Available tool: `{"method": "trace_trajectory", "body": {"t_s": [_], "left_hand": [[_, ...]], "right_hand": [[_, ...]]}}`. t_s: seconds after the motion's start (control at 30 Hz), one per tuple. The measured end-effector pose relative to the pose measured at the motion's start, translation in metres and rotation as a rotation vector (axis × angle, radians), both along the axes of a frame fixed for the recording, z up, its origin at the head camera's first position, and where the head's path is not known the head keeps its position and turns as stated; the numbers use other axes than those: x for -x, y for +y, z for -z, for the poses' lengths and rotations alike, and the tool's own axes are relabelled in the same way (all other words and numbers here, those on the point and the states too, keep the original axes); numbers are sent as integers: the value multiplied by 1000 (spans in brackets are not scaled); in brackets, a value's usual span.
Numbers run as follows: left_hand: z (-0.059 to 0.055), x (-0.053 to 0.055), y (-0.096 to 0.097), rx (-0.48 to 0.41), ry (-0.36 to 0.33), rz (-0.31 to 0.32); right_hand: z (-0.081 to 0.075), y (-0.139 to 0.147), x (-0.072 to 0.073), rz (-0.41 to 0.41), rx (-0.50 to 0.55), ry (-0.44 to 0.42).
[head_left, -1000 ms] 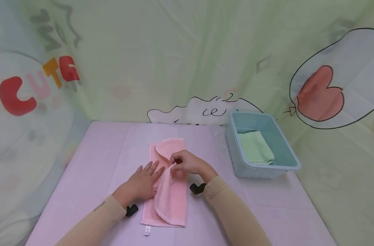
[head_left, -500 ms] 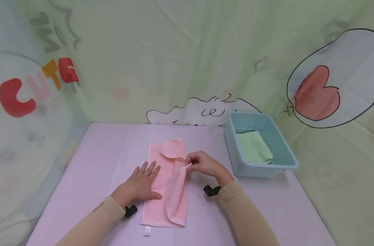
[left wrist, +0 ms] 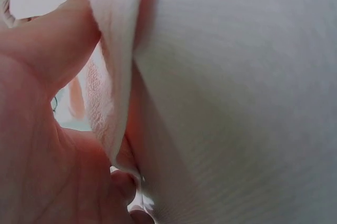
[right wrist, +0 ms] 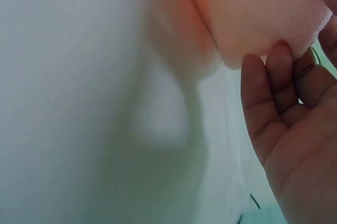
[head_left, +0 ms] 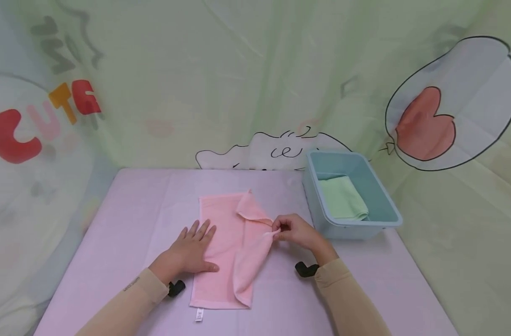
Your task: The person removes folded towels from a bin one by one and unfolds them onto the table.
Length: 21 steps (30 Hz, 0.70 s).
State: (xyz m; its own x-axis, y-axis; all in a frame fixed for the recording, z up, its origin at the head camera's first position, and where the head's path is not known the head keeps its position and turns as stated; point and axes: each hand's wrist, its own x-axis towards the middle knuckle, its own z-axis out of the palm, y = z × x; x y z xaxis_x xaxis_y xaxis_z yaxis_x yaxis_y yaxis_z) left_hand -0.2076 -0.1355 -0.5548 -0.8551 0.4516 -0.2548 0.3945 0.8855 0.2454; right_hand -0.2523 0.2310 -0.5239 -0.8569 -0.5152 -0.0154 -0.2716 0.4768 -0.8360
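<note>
A pink towel lies on the table in the head view, its upper layer partly turned over to the right. My right hand pinches the edge of that layer between thumb and fingers, lifting it past the towel's right side. With fingers spread, my left hand rests flat on the towel's left edge. The left wrist view shows the towel's hem beside the thumb. Seen from the right wrist, the raised pink cloth hangs over the curled fingers. A small white tag sticks out at the near left corner.
A light blue plastic bin stands at the back right of the table, with a folded light green towel inside. The lilac tablecloth runs back to a printed curtain.
My right hand has moved right, drawing the towel's upper layer open from the middle to beyond the right edge. The left hand has shifted slightly and stays on the towel.
</note>
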Motion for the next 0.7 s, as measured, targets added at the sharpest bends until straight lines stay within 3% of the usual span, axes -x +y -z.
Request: {"method": "trace_trajectory", "body": {"t_s": [0.37,0.7], "left_hand": [[-4,-3,-3,-23,-8,-6],[-6,-2,-2,-28,-15,-6]], "right_hand": [[9,21,-25,180,-174,-29],[20,44,-38,232,-217,16]]}}
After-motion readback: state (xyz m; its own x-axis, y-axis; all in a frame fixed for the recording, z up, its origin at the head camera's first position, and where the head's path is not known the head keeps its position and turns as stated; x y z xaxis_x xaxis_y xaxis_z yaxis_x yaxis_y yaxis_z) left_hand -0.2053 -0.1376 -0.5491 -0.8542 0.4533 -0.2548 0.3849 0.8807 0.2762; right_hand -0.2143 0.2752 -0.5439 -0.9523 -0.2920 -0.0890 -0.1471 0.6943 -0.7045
